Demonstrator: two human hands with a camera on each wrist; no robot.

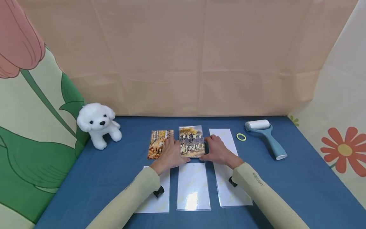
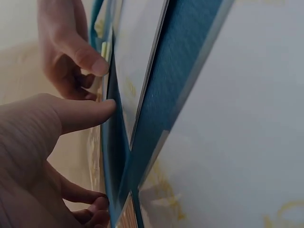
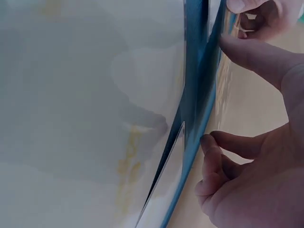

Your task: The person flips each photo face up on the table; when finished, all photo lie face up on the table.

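A zebra picture card (image 1: 191, 140) lies on the blue table between my two hands. My left hand (image 1: 170, 154) is at its left edge, thumb pointing toward the lower edge, and partly covers an autumn-toned animal picture card (image 1: 154, 146). On the zebra card's right side my right hand (image 1: 219, 150) has its fingers by the edge and its thumb near the lower right corner. Both wrist views show the left hand (image 2: 33, 128) and right hand (image 3: 266, 161) with thumbs extended and fingers loosely bent at the table; whether they touch the card is unclear there.
Glossy white sheets lie nearer me: one under the left forearm (image 1: 158, 200), one in the middle (image 1: 193, 187), others along the right (image 1: 224, 136). A yellow-green ring (image 1: 241, 137) and a blue-handled lint roller (image 1: 268, 136) lie at right. A white plush dog (image 1: 98, 124) sits at left.
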